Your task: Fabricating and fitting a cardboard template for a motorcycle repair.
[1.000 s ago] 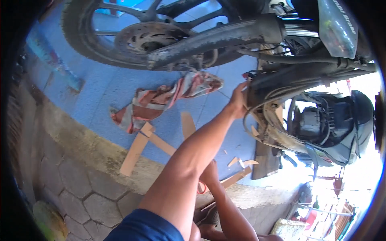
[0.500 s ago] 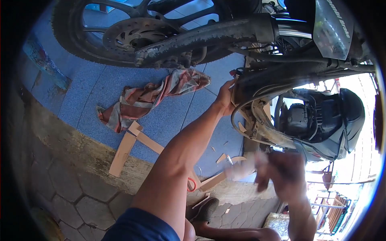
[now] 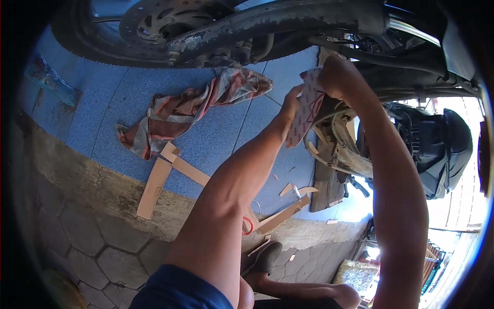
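A white strip with red print (image 3: 306, 110), its exact kind unclear, stands between my hands beside the motorcycle's (image 3: 355, 72) dark underside. My left hand (image 3: 291, 104) closes on its left edge, thumb showing, other fingers largely hidden. My right hand (image 3: 335, 78) curls closed at the strip's upper end, with the fingertips turned away. Just beyond lies a dark hose (image 3: 307, 141) looping along the frame. A crumpled red-and-grey checked cloth (image 3: 180, 113) rests on the blue tiles, below the wheel (image 3: 82, 46).
Cut cardboard strips (image 3: 154, 188) lie along the tile edge, near scissors with a red handle (image 3: 248, 225). A wooden board (image 3: 325, 191) is under the motorcycle. Hexagonal paving (image 3: 108, 262) is lower down, where my shoe (image 3: 267, 257) stands. A blue-painted post (image 3: 51, 80) is at left.
My right hand has risen from low at the right, where it was blurred with something whitish, to beside my left hand. The printed strip now shows between them. The view has shifted slightly.
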Demonstrator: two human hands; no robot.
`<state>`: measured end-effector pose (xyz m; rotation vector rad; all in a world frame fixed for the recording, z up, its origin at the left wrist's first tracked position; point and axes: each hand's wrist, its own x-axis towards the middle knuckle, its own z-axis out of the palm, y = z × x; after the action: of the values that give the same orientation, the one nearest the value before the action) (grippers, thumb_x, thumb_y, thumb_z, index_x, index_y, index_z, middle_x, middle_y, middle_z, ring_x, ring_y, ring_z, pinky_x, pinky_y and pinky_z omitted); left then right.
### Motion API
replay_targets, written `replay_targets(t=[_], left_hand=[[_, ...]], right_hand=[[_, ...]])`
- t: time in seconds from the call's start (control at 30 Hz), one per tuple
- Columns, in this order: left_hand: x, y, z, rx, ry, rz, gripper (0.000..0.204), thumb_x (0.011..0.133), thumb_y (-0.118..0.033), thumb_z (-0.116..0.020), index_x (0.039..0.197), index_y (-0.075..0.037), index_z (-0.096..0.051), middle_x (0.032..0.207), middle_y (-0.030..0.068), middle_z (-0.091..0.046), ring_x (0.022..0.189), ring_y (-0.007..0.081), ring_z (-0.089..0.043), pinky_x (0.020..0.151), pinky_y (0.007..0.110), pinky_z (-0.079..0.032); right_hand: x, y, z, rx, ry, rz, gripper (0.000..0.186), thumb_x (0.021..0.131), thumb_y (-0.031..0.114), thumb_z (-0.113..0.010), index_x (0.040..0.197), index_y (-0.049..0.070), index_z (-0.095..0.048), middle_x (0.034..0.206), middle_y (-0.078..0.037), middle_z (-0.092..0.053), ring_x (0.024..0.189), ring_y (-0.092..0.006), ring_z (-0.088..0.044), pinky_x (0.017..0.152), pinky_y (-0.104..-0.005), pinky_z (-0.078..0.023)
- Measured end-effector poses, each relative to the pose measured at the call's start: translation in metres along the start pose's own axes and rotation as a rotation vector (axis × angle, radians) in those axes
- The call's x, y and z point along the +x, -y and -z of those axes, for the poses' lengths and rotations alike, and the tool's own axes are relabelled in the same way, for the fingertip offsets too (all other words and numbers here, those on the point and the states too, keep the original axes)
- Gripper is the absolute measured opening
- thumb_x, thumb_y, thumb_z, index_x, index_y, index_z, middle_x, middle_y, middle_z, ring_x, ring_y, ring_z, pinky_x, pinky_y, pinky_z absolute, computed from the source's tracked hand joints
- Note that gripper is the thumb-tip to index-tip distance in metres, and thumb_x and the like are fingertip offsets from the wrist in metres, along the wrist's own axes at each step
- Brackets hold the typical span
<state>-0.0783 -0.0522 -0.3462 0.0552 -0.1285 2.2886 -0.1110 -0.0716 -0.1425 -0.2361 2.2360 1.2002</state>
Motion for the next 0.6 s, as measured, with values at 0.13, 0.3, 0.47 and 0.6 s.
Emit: replay_targets(t=[0.13,0.3,0.47,0.6], left_hand=[[-0.02,-0.002,-0.012,0.005,-0.005,0.096,0.078,0.093,-0.066,-0.034,0.141,-0.005,-0.044,0.131,0.0157,-0.057,0.118,0.021,-0.058,0.104,0.04,-0.044],[-0.015,-0.004,-0.016,0.093,0.041,0.135,0.084,0.093,-0.071,-0.023,0.138,-0.004,-0.046,0.124,0.0164,-0.061,0.111,0.0256,-0.063,0.097,0.042,-0.049],[-0.018,-0.003,-0.018,0.042,0.039,0.118,0.071,0.098,-0.063,-0.026,0.133,-0.006,-0.051,0.12,0.0134,-0.064,0.106,0.0235,-0.064,0.092,0.04,-0.052],[-0.014,-0.003,-0.015,0.026,0.026,0.1,0.056,0.102,-0.051,-0.03,0.126,-0.008,-0.056,0.112,0.0111,-0.067,0.096,0.0202,-0.067,0.083,0.037,-0.056]], right_hand=[[-0.003,-0.001,0.022,0.269,-0.019,-0.238,0.031,0.081,0.008,-0.07,0.11,0.0,-0.066,0.107,-0.019,-0.069,0.104,-0.0355,-0.066,0.081,-0.0374,-0.056],[0.016,-0.016,0.017,0.18,0.175,-0.339,0.048,0.083,0.007,-0.069,0.129,0.007,-0.055,0.124,-0.014,-0.064,0.108,-0.0316,-0.065,0.087,-0.0394,-0.054],[0.024,-0.009,0.008,0.242,0.09,-0.523,0.044,0.084,0.009,-0.067,0.127,0.012,-0.057,0.117,-0.004,-0.069,0.103,-0.0251,-0.068,0.088,-0.036,-0.053],[0.025,-0.004,0.004,0.342,0.024,-0.513,0.035,0.082,0.008,-0.066,0.117,0.009,-0.064,0.102,-0.006,-0.073,0.094,-0.0226,-0.072,0.082,-0.0352,-0.055]])
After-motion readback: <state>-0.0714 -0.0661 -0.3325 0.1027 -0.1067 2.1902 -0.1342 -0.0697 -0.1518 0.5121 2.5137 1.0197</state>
